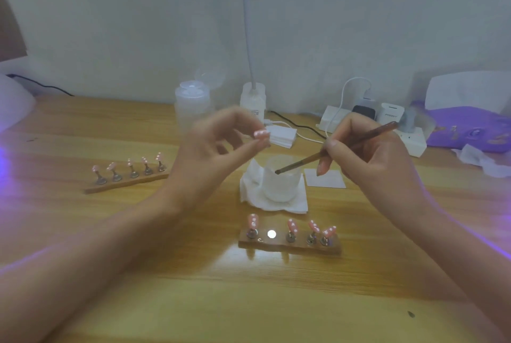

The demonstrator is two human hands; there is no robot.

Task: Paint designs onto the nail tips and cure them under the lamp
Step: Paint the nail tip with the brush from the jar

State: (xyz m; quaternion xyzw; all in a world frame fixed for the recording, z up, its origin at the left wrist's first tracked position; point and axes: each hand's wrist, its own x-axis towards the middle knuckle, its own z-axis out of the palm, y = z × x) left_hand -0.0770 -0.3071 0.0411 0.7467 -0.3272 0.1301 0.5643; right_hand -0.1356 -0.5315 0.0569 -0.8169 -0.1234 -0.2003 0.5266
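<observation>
One pink nail tip with white dots is pinched in the left hand above the table; four more like it stand on the near wooden holder, one spot bare. Right hand grips a brown brush, tip over a white cup.

I pinch one pink nail tip with white dots between my left thumb and fingers, raised above the table. My brown brush slants down-left, its tip over the frosted white cup. The near wooden stand carries four dotted pink tips and one bare magnet; the far stand carries five.
</observation>
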